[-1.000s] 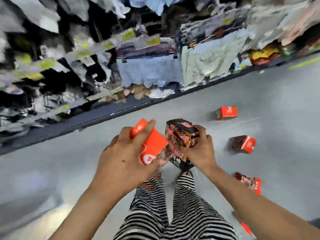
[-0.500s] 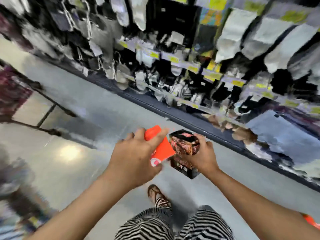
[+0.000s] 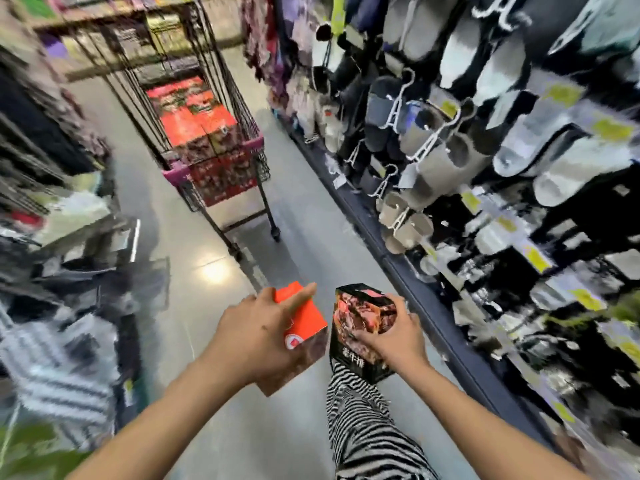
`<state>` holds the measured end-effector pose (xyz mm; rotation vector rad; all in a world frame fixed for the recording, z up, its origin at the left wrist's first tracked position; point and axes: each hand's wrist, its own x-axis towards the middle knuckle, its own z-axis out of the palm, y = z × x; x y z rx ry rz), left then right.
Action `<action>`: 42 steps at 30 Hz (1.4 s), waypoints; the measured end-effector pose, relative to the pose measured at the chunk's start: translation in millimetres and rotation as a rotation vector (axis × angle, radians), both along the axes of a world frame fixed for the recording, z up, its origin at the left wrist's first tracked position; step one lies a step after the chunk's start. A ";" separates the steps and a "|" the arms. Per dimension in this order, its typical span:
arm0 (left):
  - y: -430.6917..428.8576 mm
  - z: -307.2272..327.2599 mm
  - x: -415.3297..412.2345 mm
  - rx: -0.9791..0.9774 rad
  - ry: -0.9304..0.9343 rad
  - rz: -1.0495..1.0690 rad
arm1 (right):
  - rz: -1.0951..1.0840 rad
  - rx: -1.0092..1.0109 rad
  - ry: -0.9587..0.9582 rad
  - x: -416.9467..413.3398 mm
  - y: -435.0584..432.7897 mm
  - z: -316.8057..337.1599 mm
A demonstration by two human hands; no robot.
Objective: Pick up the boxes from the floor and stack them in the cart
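Note:
My left hand [image 3: 254,336] grips a box with an orange top [image 3: 304,318], held in front of me at waist height. My right hand [image 3: 391,332] grips a second box with a dark side showing a meat picture [image 3: 360,318], close beside the first. The wire shopping cart [image 3: 256,143] stands ahead in the aisle, up and left of both hands. Several of the same red and dark boxes [image 3: 194,116] are stacked inside it. No boxes on the floor are in view.
Racks of hanging slippers [image 3: 450,140] line the right side of the aisle, with a dark base rail [image 3: 408,268] along the floor. Clothing displays [image 3: 59,348] crowd the left. Grey floor [image 3: 194,306] runs between me and the cart. My striped trouser leg [image 3: 360,431] is below.
The view has swung left from the floor and shelf to face down the aisle, bringing the cart into sight. Both hands keep hold of their boxes, now slightly further apart.

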<state>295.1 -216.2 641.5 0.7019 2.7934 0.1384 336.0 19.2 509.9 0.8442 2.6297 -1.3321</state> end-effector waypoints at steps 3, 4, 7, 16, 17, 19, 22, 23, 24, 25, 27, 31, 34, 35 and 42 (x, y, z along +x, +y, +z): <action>-15.2 -3.2 -68.8 -0.002 0.001 0.077 | 0.118 0.004 0.020 -89.9 -8.6 2.7; -19.4 -2.5 -92.4 -0.004 -0.004 0.107 | 0.152 0.004 0.022 -120.7 -11.4 4.5; -31.8 0.5 -155.8 -0.011 -0.003 0.194 | 0.225 0.005 0.045 -206.4 -22.5 12.3; -110.5 7.8 -332.6 0.147 -0.013 0.402 | 0.407 -0.001 0.121 -431.6 -96.8 36.8; -121.9 7.3 -352.9 0.159 -0.009 0.393 | 0.416 -0.002 0.138 -452.4 -107.7 37.7; -147.0 6.8 -395.6 0.175 -0.026 0.356 | 0.447 -0.022 0.167 -490.9 -130.2 39.5; -183.7 13.3 -460.2 0.182 -0.047 0.320 | 0.457 -0.039 0.192 -544.9 -164.5 50.1; -195.2 17.0 -480.1 0.181 -0.048 0.314 | 0.442 -0.050 0.195 -561.1 -174.1 54.7; -205.7 20.5 -500.5 0.179 -0.038 0.305 | 0.423 -0.058 0.207 -577.4 -182.7 59.0; -216.2 24.5 -521.4 0.176 -0.024 0.294 | 0.402 -0.069 0.219 -592.8 -190.3 62.7; -235.6 32.8 -562.4 0.180 -0.002 0.276 | 0.361 -0.103 0.236 -621.9 -201.1 69.6; -263.2 41.4 -647.7 0.128 0.059 0.259 | 0.313 -0.213 0.278 -689.5 -212.8 81.0; -276.8 38.1 -717.1 0.117 0.087 0.279 | 0.319 -0.242 0.303 -751.6 -218.3 87.3; -280.2 34.8 -741.5 0.112 0.092 0.284 | 0.331 -0.262 0.315 -774.5 -219.7 87.6; -305.2 -12.4 -930.8 0.050 0.175 0.273 | 0.502 -0.338 0.325 -953.1 -236.8 72.6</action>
